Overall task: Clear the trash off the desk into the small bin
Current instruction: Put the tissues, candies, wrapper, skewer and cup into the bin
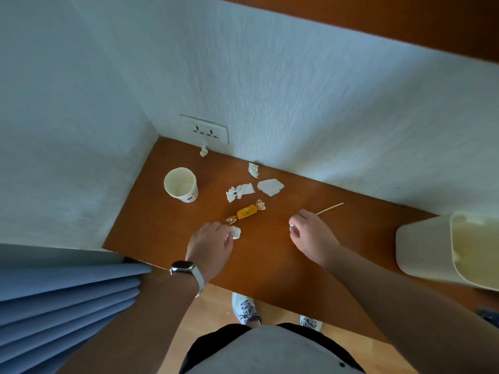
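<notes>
**Risk check: light scraps, long carry to bin**

Fingers of the left hand (209, 244) were curled round a paper wad (235, 232) near the desk (270, 261) front edge. The right hand (310, 233) was curled at the stick (330, 207); can't tell if it held it. The bin (421, 249) sat at the right edge. Likely risks: the wad slipping mid-carry, or an arm knocking the candy wrapper (246, 211) off. Print on the cup (181, 184) was unreadable.

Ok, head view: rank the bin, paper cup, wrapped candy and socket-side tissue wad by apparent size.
1. Cream plastic bin, partly cropped.
2. White paper cup.
3. Orange foil-wrapped candy.
4. Small crumpled white tissue wad, farthest away.
</notes>
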{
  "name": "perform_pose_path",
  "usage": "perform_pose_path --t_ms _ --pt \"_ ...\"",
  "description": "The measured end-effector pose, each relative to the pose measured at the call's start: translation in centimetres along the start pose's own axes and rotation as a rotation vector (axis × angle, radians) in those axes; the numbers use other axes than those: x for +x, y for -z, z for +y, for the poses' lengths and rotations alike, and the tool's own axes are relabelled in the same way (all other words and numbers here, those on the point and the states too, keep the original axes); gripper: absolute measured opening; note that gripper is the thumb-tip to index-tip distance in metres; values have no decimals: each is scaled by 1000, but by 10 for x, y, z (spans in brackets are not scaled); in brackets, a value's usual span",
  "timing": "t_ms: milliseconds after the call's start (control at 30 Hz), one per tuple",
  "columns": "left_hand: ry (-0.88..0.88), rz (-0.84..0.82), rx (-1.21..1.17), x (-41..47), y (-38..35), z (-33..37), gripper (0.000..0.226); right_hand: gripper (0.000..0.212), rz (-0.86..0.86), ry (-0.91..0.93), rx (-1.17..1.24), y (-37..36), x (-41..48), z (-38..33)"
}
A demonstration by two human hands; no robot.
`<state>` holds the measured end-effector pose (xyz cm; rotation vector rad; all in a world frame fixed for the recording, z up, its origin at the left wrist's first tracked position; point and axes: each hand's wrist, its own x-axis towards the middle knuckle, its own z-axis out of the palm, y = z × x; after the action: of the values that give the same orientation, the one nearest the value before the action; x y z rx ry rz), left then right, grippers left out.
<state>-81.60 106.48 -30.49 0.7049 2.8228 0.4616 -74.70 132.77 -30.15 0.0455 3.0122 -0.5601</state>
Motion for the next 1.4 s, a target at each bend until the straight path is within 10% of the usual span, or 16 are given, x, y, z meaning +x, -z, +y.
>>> perform_pose_path --t_ms 800,1400 --pt "-355 125 -207 21 26 240 8 3 343 -266 97 139 -127 86" --pt "-568 -86 -113 30 -22 427 19 18 320 -538 153 178 -248 200"
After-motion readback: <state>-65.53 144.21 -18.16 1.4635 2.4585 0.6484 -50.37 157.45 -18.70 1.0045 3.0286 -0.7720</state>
